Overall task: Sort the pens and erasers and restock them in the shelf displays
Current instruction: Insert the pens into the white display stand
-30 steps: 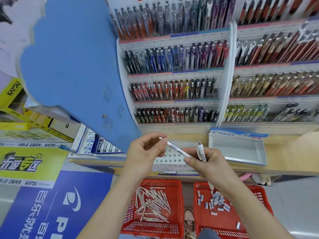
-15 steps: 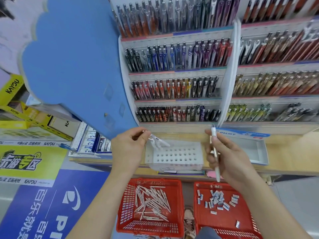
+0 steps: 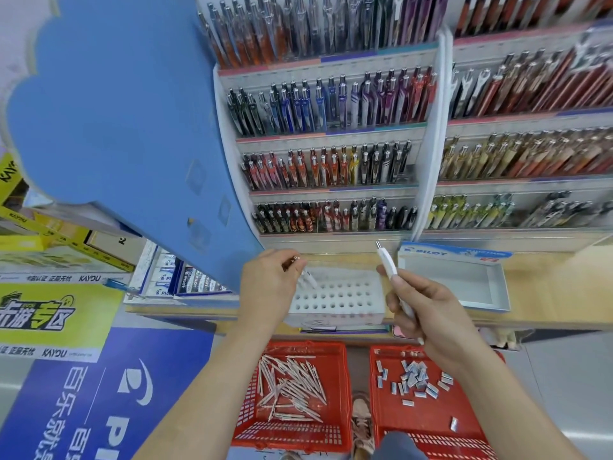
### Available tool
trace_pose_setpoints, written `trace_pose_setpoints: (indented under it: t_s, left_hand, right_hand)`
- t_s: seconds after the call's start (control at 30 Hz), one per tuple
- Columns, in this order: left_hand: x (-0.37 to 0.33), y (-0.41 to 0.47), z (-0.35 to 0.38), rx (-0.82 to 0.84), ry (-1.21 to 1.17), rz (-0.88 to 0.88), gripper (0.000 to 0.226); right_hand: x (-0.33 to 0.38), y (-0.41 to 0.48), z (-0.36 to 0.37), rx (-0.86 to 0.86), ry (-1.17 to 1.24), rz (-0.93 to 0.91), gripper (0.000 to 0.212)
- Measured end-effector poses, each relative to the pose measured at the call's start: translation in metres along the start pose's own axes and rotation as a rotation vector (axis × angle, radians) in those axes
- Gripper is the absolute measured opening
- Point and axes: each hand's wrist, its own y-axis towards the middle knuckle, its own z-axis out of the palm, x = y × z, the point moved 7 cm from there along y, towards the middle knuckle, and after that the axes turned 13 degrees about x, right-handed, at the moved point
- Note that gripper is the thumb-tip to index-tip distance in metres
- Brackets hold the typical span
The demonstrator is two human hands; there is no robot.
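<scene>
Standing by, you'd see the person's left hand (image 3: pixel 268 283) and right hand (image 3: pixel 431 313) bare, and both forearms bare as far as they show. Below, between the arms, are a pale pinkish-beige trainer (image 3: pixel 361 416) and a patch of grey-blue trouser fabric (image 3: pixel 398 446).

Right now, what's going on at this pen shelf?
A person is restocking a pen display. The left hand pinches a white pen, its tip at the holes of a white holder tray on the shelf ledge. The right hand grips a second pen, pointing up. On the floor below, one red basket holds loose pens and the other basket holds small erasers.
</scene>
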Motion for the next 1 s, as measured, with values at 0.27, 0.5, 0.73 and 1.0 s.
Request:
trace_pose_setpoints:
  t_s: [0.27, 0.5, 0.73, 1.0]
  left_hand:
    - [0.003, 0.006, 0.003, 0.032, 0.108, 0.0, 0.017]
    - [0.007, 0.012, 0.021, 0.056, 0.167, -0.001, 0.024]
    - [0.005, 0.014, 0.029, 0.08, 0.29, 0.031, 0.026]
    - [-0.008, -0.006, 0.003, 0.149, -0.418, -0.145, 0.022]
  right_hand:
    - [-0.005, 0.002, -0.002, 0.026, 0.081, 0.035, 0.026]
    - [-0.005, 0.001, 0.0, 0.041, 0.03, 0.011, 0.024]
    - [-0.005, 0.0, 0.006, 0.041, -0.064, 0.007, 0.024]
    - [0.008, -0.002, 0.01, 0.057, -0.203, -0.046, 0.017]
